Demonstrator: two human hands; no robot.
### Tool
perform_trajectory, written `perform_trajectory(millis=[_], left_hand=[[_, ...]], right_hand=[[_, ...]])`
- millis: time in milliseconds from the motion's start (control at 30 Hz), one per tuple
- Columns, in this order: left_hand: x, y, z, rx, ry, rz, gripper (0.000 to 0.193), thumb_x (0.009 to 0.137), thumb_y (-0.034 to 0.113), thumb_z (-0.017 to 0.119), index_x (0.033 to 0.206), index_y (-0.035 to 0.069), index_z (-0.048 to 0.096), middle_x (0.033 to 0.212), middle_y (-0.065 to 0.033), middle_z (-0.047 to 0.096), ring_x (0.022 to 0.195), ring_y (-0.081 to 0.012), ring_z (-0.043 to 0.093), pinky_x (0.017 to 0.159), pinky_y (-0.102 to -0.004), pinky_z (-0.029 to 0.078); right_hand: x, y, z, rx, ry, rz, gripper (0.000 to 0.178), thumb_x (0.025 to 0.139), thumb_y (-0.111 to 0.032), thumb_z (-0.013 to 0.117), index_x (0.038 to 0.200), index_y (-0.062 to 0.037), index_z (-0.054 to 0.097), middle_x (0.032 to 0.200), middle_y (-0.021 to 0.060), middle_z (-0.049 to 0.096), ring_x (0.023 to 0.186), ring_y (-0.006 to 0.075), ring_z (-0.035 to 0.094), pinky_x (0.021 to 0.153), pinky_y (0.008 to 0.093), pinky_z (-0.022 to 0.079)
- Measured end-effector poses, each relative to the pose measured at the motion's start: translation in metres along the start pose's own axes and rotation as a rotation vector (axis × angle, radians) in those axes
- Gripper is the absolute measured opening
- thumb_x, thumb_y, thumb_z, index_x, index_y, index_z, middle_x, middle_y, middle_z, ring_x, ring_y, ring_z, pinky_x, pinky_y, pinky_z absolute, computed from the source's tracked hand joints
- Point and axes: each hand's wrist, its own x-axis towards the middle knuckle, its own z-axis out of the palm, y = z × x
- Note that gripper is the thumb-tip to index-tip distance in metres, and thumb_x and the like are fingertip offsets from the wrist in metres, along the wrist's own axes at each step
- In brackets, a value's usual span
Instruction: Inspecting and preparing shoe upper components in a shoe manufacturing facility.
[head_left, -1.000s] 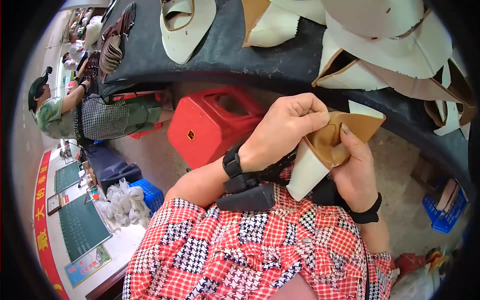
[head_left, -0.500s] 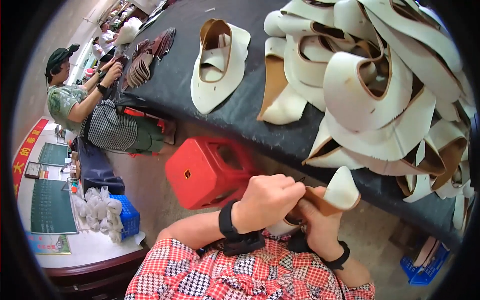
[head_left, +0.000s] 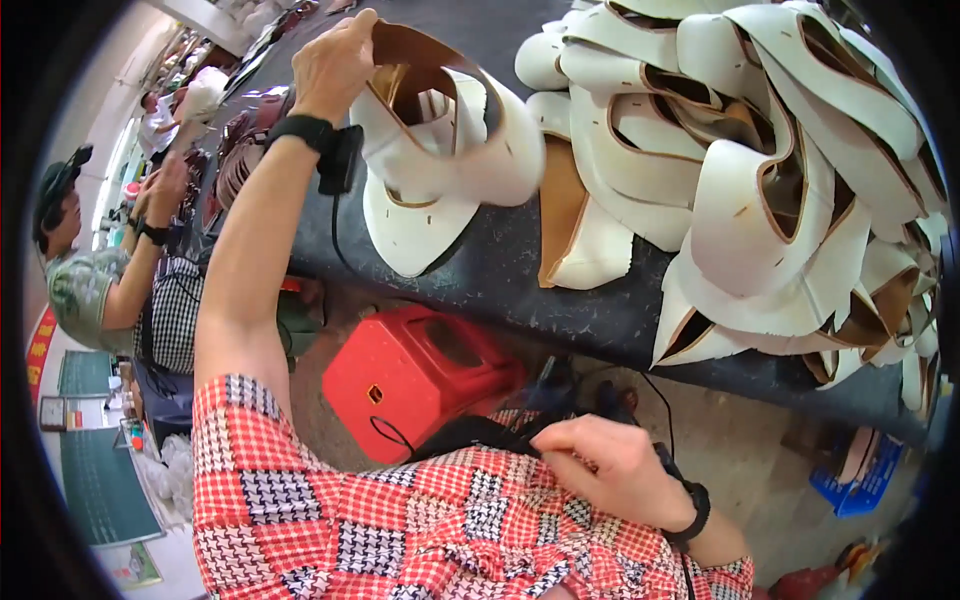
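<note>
My left hand reaches out over the table, its fingers closed on the brown-lined edge of a white leather shoe upper. The piece hangs in a loop, slightly blurred. Below and partly behind it lies another white shoe upper on the dark table. My right hand is in front of my body with the fingers curled, beside bunched black material. What its fingers hold, if anything, is hidden.
A heap of white uppers covers the table's right side. A red plastic stool stands below its edge. A blue basket sits at lower right. On the left a co-worker handles dark pieces.
My left hand has carried the white upper from near my body to above the one on the table. The right hand has let go of the upper and moved slightly down.
</note>
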Motion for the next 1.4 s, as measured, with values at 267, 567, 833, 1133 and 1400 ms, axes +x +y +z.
perform_trajectory(millis=[267, 567, 833, 1133, 1400], left_hand=[[0.006, 0.054, 0.005, -0.294, 0.075, -0.161, 0.058, 0.08, 0.009, 0.058, 0.131, -0.001, 0.032, 0.125, -0.0268, 0.042, 0.117, -0.0409, 0.039, 0.1, -0.0429, 0.032], [-0.152, 0.242, -0.046, -0.946, -0.512, -0.052, 0.05, 0.072, 0.009, 0.069, 0.117, 0.005, 0.047, 0.103, -0.0159, 0.057, 0.098, -0.0303, 0.055, 0.086, -0.0359, 0.043], [-0.119, 0.251, -0.068, -1.135, -0.41, -0.239, 0.031, 0.071, 0.003, 0.07, 0.102, 0.007, 0.066, 0.086, -0.0129, 0.064, 0.076, -0.0202, 0.061, 0.071, -0.028, 0.049], [-0.021, 0.303, -0.148, -2.172, -0.264, -1.043, 0.021, 0.086, 0.013, 0.061, 0.103, 0.0, 0.063, 0.091, -0.0022, 0.065, 0.081, -0.0083, 0.059, 0.071, -0.0204, 0.046], [-0.041, 0.332, -0.236, -1.709, -0.343, -0.314, 0.067, 0.087, 0.028, 0.057, 0.141, 0.004, 0.026, 0.097, -0.0069, 0.057, 0.082, -0.0135, 0.054, 0.076, -0.0262, 0.044]], right_hand=[[-0.007, 0.005, 0.012, 0.094, 0.284, 0.384, 0.015, 0.08, 0.0, 0.061, 0.095, 0.0016, 0.06, 0.078, 0.0106, 0.063, 0.065, 0.0148, 0.061, 0.057, 0.0253, 0.047], [-0.007, 0.023, 0.005, -0.012, 0.307, 0.326, 0.014, 0.081, 0.003, 0.057, 0.095, 0.0021, 0.059, 0.078, 0.0077, 0.065, 0.06, 0.0113, 0.061, 0.054, 0.0227, 0.047], [-0.023, 0.028, -0.018, -0.002, 0.133, 0.292, 0.016, 0.078, -0.001, 0.061, 0.093, 0.0, 0.058, 0.079, 0.0141, 0.062, 0.069, 0.027, 0.063, 0.06, 0.031, 0.05], [-0.043, 0.018, -0.063, -0.242, 0.6, -0.198, 0.061, 0.067, 0.005, 0.067, 0.122, 0.0025, 0.04, 0.12, 0.0195, 0.047, 0.107, 0.0278, 0.051, 0.087, 0.0361, 0.045], [-0.018, -0.016, -0.076, -0.577, 0.754, -0.469, 0.067, 0.08, -0.011, 0.065, 0.133, -0.0014, 0.026, 0.137, 0.0188, 0.028, 0.124, 0.0338, 0.037, 0.102, 0.0444, 0.034]])
